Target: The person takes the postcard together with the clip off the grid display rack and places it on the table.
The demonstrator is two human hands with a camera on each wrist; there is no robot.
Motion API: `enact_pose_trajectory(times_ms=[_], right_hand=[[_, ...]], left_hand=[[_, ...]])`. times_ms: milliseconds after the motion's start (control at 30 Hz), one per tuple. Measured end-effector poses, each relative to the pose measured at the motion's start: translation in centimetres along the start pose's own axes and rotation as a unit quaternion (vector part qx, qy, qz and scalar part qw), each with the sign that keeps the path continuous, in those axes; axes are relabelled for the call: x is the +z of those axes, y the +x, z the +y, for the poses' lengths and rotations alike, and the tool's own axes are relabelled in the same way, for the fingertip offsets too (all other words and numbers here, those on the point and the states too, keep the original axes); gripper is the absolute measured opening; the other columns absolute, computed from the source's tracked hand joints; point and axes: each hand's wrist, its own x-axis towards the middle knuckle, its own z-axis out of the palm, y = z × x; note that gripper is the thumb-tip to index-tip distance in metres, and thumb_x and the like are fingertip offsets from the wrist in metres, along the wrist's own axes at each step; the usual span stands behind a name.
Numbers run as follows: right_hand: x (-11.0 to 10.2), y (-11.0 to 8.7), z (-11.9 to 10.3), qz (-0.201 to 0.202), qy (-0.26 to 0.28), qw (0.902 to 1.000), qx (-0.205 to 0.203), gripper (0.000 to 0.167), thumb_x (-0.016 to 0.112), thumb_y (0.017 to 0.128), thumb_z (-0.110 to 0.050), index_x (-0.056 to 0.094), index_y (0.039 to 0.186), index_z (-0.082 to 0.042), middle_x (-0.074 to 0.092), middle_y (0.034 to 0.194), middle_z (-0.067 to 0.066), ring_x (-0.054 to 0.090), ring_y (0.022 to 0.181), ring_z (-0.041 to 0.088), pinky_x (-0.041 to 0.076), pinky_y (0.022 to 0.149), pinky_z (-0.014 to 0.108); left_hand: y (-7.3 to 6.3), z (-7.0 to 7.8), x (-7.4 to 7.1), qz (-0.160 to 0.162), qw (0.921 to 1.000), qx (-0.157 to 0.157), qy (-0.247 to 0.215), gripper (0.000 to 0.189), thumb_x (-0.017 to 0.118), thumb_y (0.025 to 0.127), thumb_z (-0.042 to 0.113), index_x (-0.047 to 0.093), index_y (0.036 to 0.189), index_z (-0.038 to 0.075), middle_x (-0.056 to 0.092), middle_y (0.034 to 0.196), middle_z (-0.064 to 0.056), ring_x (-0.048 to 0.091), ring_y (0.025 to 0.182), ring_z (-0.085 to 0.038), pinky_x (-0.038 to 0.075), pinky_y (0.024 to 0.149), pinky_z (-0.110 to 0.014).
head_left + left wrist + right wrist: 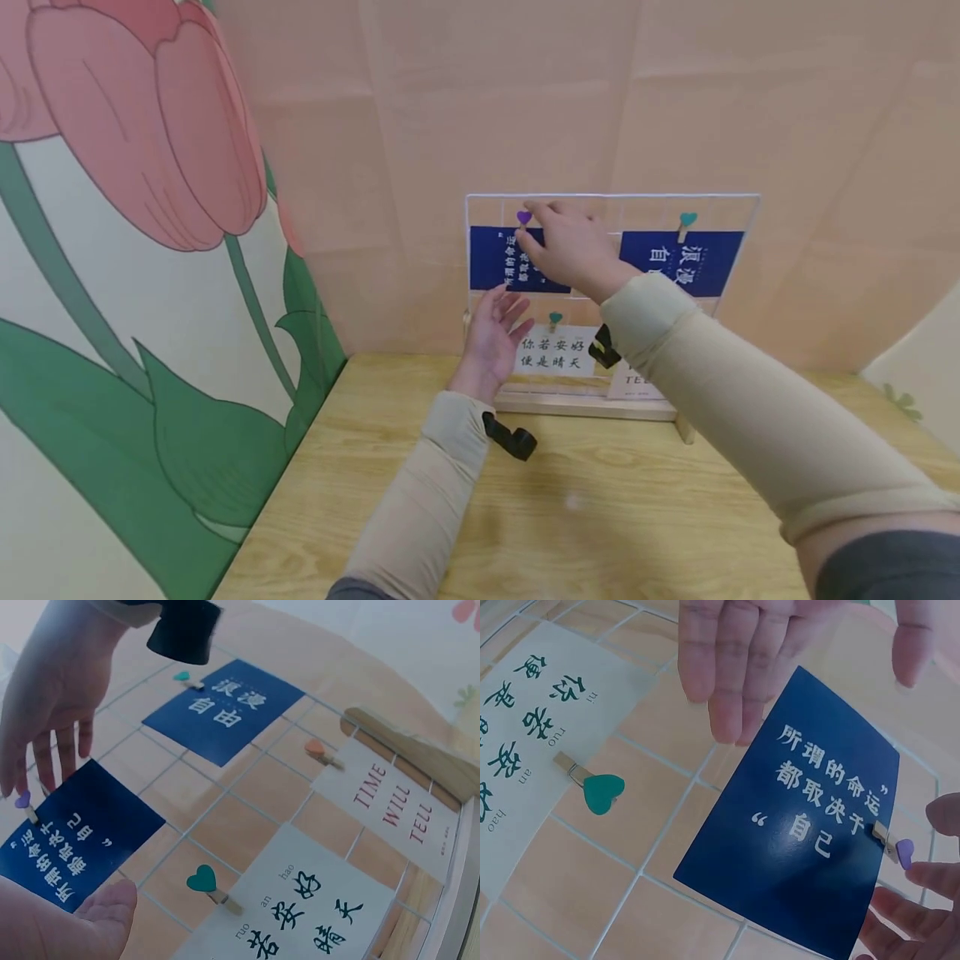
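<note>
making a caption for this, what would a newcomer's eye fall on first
Probably the huge pink tulip at the upper left of the head view. Next, perhaps, the bright purple heart clip on the blue card at the wire grid's upper left, with the right hand beside it and the left hand below.

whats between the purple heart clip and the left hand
The blue card: the right wrist view shows it spanning the stretch from the purple heart clip at one edge towards the left hand.
</note>
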Motion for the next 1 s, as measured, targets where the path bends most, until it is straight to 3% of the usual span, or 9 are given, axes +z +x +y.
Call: enact_pose_trajectory(times_ms=[233,433,533,767,867,1000], right_hand=[[0.3,0.6,0.1,-0.014,-0.008,0.9998,0.014,0.057,0.044,0.110,-0.038,0.038,0.158,-0.009,0.040,0.159,0.022,0.035,0.146,0.044,0.020,0.116,0.064],[0.8,1.1,0.2,-0.014,-0.013,0.9994,0.030,0.052,0.041,0.111,-0.035,0.042,0.156,-0.008,0.044,0.157,0.021,0.037,0.145,0.042,0.022,0.115,0.064],[0.7,1.2,0.3,-0.002,-0.010,0.9993,0.035,0.048,0.040,0.111,-0.033,0.048,0.152,-0.008,0.053,0.149,0.019,0.045,0.139,0.040,0.024,0.112,0.062],[0.7,1.6,0.2,0.005,0.003,0.9991,0.043,0.044,0.040,0.111,-0.035,0.056,0.143,-0.008,0.068,0.121,0.013,0.057,0.120,0.035,0.028,0.108,0.059],[0.6,1.9,0.2,-0.004,-0.011,0.9990,0.044,0.046,0.038,0.112,-0.035,0.055,0.145,-0.008,0.067,0.129,0.015,0.056,0.126,0.037,0.026,0.110,0.060],[0.3,2.1,0.3,-0.013,-0.022,0.9987,0.045,0.047,0.036,0.112,-0.035,0.054,0.149,-0.011,0.060,0.143,0.015,0.048,0.137,0.040,0.021,0.114,0.063]], left_hand=[[0.1,-0.3,-0.3,0.013,0.9991,0.032,0.025,0.024,0.056,0.102,0.020,0.042,0.120,0.014,0.062,0.108,-0.006,0.062,0.110,-0.025,0.045,0.104,-0.047],[0.2,-0.7,-1.0,0.028,0.9959,0.067,0.053,0.024,0.054,0.105,0.022,0.033,0.114,0.015,0.064,0.111,-0.014,0.064,0.109,-0.034,0.044,0.102,-0.051],[0.5,-0.4,-0.8,0.056,0.9923,0.080,0.076,0.021,0.052,0.109,0.022,0.036,0.118,0.012,0.066,0.110,-0.016,0.068,0.102,-0.032,0.047,0.100,-0.051],[1.4,0.2,-1.0,0.118,0.9701,0.125,0.172,0.026,0.046,0.112,0.021,0.039,0.134,0.010,0.072,0.104,-0.015,0.072,0.072,-0.018,0.058,0.069,-0.034],[1.8,0.3,-1.2,0.125,0.9604,0.140,0.206,0.018,0.045,0.112,0.020,0.046,0.128,0.011,0.072,0.103,-0.013,0.070,0.070,-0.018,0.055,0.060,-0.028],[2.3,0.6,-1.5,0.124,0.9546,0.146,0.228,0.012,0.045,0.112,0.016,0.054,0.111,0.007,0.067,0.096,-0.011,0.066,0.069,-0.017,0.052,0.057,-0.026]])
